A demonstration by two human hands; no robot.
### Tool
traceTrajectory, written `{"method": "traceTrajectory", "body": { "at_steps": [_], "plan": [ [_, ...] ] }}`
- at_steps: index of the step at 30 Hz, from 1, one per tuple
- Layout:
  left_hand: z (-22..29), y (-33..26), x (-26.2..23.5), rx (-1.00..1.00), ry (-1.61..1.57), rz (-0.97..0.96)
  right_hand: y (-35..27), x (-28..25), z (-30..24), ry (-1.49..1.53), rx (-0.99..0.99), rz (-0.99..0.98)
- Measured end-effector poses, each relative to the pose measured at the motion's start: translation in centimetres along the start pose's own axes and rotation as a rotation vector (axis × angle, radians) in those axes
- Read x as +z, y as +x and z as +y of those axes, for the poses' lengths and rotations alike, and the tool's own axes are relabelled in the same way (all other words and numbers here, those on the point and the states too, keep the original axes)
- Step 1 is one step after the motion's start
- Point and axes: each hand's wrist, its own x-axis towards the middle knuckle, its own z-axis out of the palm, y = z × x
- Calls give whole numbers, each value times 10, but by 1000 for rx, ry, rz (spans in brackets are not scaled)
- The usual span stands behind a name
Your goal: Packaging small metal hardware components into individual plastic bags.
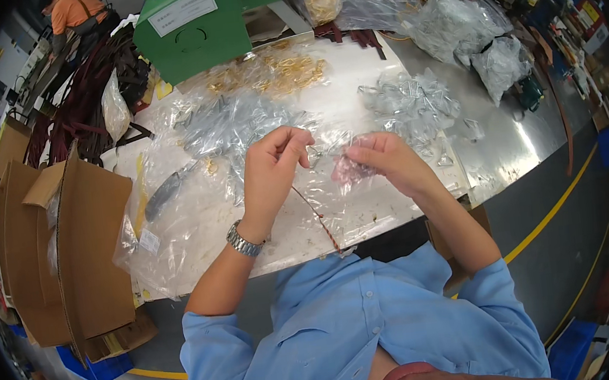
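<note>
My right hand (393,161) pinches a small crumpled clear plastic bag (348,171) that looks pinkish; what lies inside is too small to tell. Beside it my left hand (270,173) is closed, thumb against curled fingers, and anything between them is hidden. A thin reddish-brown twisted cord (320,219) runs from near my left hand down to the table edge. Beyond my hands, silvery metal pieces (414,104) lie heaped at the right, with bluish clear plastic (227,124) at the left. Gold-coloured metal pieces (270,73) are spread farther back.
A green machine (192,35) stands at the back of the white table (281,253). Open cardboard boxes (95,249) stand at the left, near dark red strips (76,103). Stuffed clear bags (503,65) sit at the far right. A person in orange (76,14) is at the back left.
</note>
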Motion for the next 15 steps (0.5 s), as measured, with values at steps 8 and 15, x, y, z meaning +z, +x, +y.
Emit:
{"method": "traceTrajectory", "body": {
  "at_steps": [8,15],
  "plan": [
    [-5,-14,34,-250,-305,-493,1,15,15,228,-266,238],
    [-19,-24,52,-149,-349,-341,-2,31,14,278,-285,294]
  ]
}}
